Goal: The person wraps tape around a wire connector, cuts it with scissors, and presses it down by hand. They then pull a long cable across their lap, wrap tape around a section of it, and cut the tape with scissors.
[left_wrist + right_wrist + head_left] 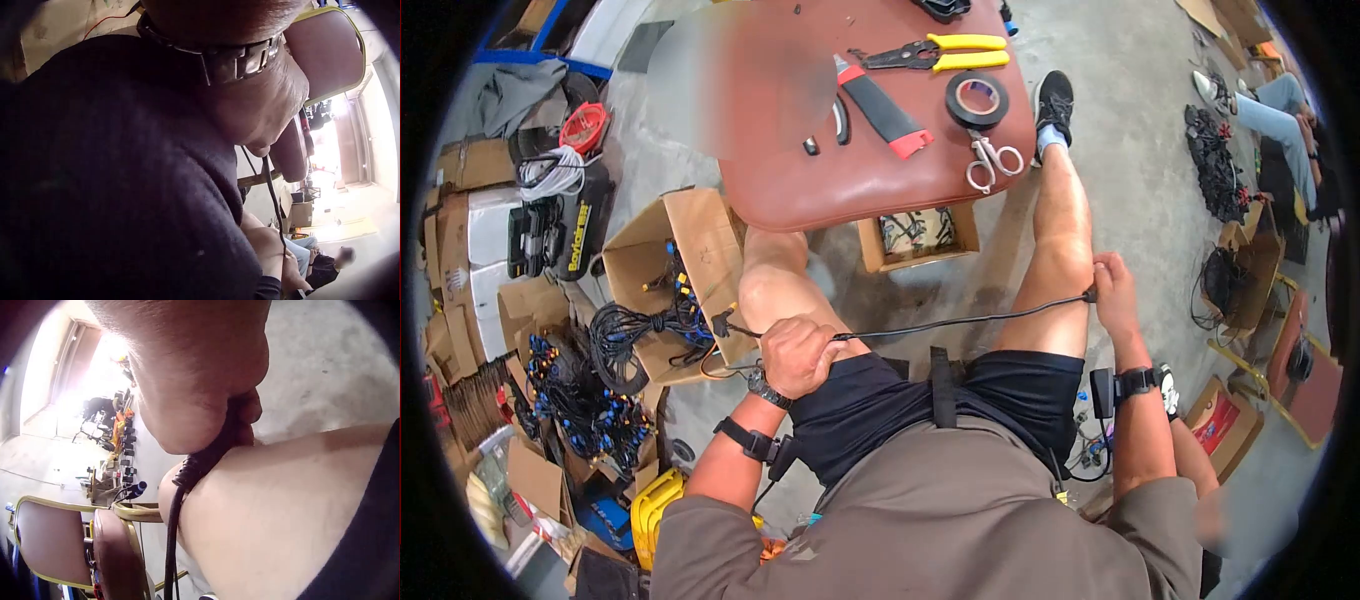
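Head view shows us seated, with a black cable (960,322) drawn taut across the lap from the left thigh to the right knee. Our left hand (798,355) is closed in a fist round the cable on the left thigh. The plug end (722,323) projects just beyond the knuckles. Our right hand (1115,295) is curled at the outer side of the right knee and pinches the cable's other end. The right wrist view confirms the cord is clamped under the thumb, against the leg.

We judge the step in hand to be pulling a length of cable straight between both hands.

Tools lie untouched on the red padded seat (850,190) ahead of the knees:
- yellow-handled pliers (940,52) at the far edge;
- a tape roll (977,100) near the right edge;
- scissors (992,160) at the near right corner;
- a red-and-black hand tool (880,105) at the middle.

In our judgement, the next move calls for one hand to retain the cable while the other lets go and reaches forward to the seat. The right hand is the nearer to the scissors and tape. A released end is likely to fall slack off the leg.
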`<state>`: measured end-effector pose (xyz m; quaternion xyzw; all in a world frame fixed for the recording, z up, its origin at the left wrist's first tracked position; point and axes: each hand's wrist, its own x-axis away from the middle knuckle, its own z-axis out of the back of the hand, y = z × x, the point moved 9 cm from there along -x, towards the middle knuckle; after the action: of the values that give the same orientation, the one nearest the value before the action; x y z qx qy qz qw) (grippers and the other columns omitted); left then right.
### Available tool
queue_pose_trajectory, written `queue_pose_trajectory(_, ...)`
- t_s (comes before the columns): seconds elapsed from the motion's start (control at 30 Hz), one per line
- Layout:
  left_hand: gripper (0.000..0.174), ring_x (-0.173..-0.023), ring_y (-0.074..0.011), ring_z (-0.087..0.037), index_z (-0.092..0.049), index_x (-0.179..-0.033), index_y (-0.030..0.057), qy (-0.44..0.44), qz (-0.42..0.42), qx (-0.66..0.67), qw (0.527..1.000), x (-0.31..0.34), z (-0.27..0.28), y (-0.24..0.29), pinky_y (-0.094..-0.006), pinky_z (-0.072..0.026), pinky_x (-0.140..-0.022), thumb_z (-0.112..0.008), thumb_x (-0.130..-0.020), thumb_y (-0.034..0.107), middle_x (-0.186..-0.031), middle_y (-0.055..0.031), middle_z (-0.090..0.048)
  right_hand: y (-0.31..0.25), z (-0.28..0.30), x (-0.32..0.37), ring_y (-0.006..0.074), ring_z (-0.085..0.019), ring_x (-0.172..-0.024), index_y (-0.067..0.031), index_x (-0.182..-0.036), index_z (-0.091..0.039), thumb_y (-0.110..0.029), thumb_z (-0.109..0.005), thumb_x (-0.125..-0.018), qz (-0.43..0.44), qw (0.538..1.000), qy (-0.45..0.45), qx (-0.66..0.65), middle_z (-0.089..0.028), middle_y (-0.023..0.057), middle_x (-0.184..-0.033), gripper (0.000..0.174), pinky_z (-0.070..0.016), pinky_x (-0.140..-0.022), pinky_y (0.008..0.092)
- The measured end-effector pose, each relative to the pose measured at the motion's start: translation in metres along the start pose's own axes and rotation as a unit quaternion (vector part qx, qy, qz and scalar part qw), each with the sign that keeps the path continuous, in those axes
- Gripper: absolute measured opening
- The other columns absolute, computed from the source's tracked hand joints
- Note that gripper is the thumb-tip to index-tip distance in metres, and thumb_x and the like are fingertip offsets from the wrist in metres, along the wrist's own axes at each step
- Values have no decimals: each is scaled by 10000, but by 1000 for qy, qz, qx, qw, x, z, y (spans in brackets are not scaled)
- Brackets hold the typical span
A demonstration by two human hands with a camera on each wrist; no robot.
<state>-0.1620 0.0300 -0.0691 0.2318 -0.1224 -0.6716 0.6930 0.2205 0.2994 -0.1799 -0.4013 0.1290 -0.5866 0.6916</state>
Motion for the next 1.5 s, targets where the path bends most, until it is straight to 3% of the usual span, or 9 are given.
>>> queue_pose_trajectory(0.13,158,-611,-257,-573,-636,-772,100,-6,-9,-3,1000,-4,0,0,-371,-441,-573,-733,-756,224,-637,-51,-528,-6,-1,-1,112,-553,-772,-7,-985,-620,-62,-499,-955,-31,998,-6,-46,-621,32,-823,136,-479,-706,281)
queue_pose_trajectory(0.4,221,-641,-278,-583,-640,-813,87,7,6,-23,1000,-2,-1,1,-386,-454,-583,-743,-774,278,-672,-78,-547,-15,9,-3,191,-612,-800,8,-1003,-627,-170,-533,-968,-7,1000,11,26,-667,139,-871,204,-493,-742,338)
queue_pose_trajectory(0.47,221,-661,-301,-599,-619,-859,49,17,18,-2,1000,0,4,5,-390,-481,-625,-752,-761,196,-713,-95,-585,-13,12,2,214,-624,-808,8,-1000,-630,-210,-549,-965,-4,999,26,31,-667,154,-869,236,-495,-747,354)
queue_pose_trajectory(0.7,180,-670,-305,-597,-576,-823,40,30,110,86,990,33,20,4,-382,-482,-612,-721,-717,26,-757,-121,-580,-11,12,28,145,-600,-726,34,-965,-637,-279,-611,-942,-5,998,-15,-66,-644,79,-791,315,-492,-656,323)
queue_pose_trajectory(0.77,213,-595,-209,-543,-548,-805,28,40,84,102,990,40,29,14,-287,-455,-570,-717,-694,-39,-737,-90,-554,-19,15,39,132,-590,-712,38,-955,-638,-292,-622,-936,-4,996,-23,-86,-635,63,-777,331,-485,-633,312)
queue_pose_trajectory(0.97,207,-625,-95,-512,-559,-783,21,46,160,222,961,59,46,20,-255,-439,-582,-751,-724,-30,-707,-20,-561,-32,14,66,106,-557,-579,-5,-909,-636,-324,-656,-908,-69,989,-77,-110,-605,30,-715,320,-433,-498,257)
queue_pose_trajectory(1.07,182,-656,-60,-509,-586,-784,26,37,197,281,939,66,43,17,-242,-442,-593,-754,-742,-32,-708,17,-583,-21,7,69,90,-526,-509,-20,-925,-629,-319,-658,-907,-91,968,-99,-214,-586,11,-701,301,-407,-443,244)
queue_pose_trajectory(1.27,116,-693,-43,-540,-654,-827,15,27,255,349,901,77,24,11,-223,-459,-620,-758,-779,1,-746,33,-634,-11,3,75,87,-512,-489,-19,-973,-618,-295,-657,-910,-121,971,-63,-198,-579,11,-699,286,-412,-432,259)
queue_pose_trajectory(1.5,99,-706,-49,-556,-681,-849,-2,0,265,330,906,75,17,13,-224,-469,-636,-758,-792,25,-767,21,-655,8,0,73,107,-508,-516,-10,-989,-619,-298,-648,-910,-112,977,-22,-183,-578,29,-716,300,-433,-454,272)
